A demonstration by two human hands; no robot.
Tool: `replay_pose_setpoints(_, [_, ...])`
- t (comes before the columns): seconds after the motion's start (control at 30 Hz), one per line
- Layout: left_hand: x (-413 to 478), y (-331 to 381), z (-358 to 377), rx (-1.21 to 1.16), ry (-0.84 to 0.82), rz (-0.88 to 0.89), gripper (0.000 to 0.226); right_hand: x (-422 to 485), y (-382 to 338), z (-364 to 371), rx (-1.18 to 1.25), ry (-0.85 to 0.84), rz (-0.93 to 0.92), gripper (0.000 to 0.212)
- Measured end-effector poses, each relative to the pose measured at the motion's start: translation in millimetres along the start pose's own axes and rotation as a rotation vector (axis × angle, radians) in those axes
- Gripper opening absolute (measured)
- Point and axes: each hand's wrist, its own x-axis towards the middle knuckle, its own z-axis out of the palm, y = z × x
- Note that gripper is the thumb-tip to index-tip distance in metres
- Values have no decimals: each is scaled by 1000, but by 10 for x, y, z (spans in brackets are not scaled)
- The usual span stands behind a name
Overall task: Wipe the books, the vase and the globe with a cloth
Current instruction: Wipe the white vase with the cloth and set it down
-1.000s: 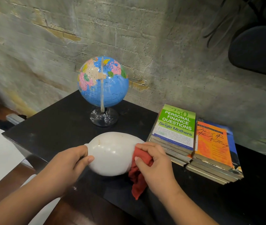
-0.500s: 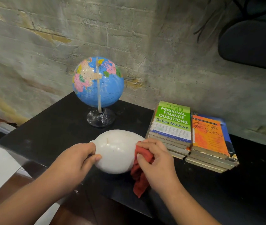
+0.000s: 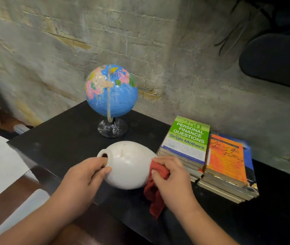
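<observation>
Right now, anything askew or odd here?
Only the vase is tipped on its side, mouth leftward: left hand grips its neck, right hand presses the red cloth to its base. Globe stands upright, books lie stacked.

Light was moderate, soft, diffuse. Faint sheen lay on the vase point(image 3: 130, 161); speckled glare on the base of the globe point(image 3: 111, 91). The wall point(image 3: 34, 68) was smeared with blur toward the left; lines bowed at edges. Upper right corner was dark.

The right hand point(image 3: 172, 181) hides part of the red cloth point(image 3: 155, 200) and the base of the white vase point(image 3: 130, 165); the title on the orange book point(image 3: 225, 161) is blurred.
</observation>
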Motion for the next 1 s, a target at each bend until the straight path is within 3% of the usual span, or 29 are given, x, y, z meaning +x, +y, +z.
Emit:
replay_pose_setpoints(0.07, [-26, 87, 48, -13, 12, -9, 43, 12, -36, -24, -15, -34, -24, 30])
replay_pose_setpoints(0.23, [8, 158, 40, 23, 16, -24, 56, -26, -275, -38, -37, -127, -324, 28])
replay_pose_setpoints(0.4, [102, 233, 45, 13, 6, 16, 57, 10, -231, -106, -55, -67, -264, 28])
replay_pose_setpoints(0.57, [204, 271, 39, 60, -47, 113, 47, -41, -415, -98, -156, -207, -528, 27])
replay_pose_setpoints(0.7, [248, 218, 32, 88, -45, 139, 48, 146, -360, -168, -158, -112, -351, 24])
replay_pose_setpoints(0.87, [314, 218, 1, 88, -95, 173, 51, 65, -515, -104, -226, -200, -481, 21])
replay_pose_setpoints(1.0, [321, 195, -16, 104, -116, 190, 50, 210, -506, -151, -194, -146, -331, 26])
